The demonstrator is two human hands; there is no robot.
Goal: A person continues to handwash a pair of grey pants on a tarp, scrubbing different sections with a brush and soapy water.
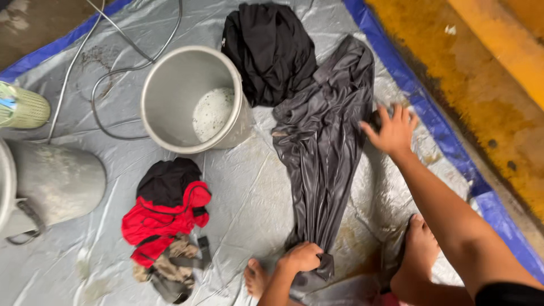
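Observation:
A wet dark grey garment (320, 147) lies stretched out lengthwise on a grey plastic sheet (249, 192). My left hand (301, 257) is clenched on its near end, close to my bare foot (256, 277). My right hand (392, 129) is spread flat with fingers apart, pressing on the garment's right edge further out. My other foot (419, 249) rests on the sheet at the right. A crumpled black garment (269, 51) lies at the far end, touching the grey one.
A metal pot (190, 102) with foamy water stands left of the garments. A red and black clothes pile (167, 221) lies near left. A grey bucket (48, 184) on its side, a green basket (21, 106), a hose (105, 73) and yellow floor (481, 85) surround the sheet.

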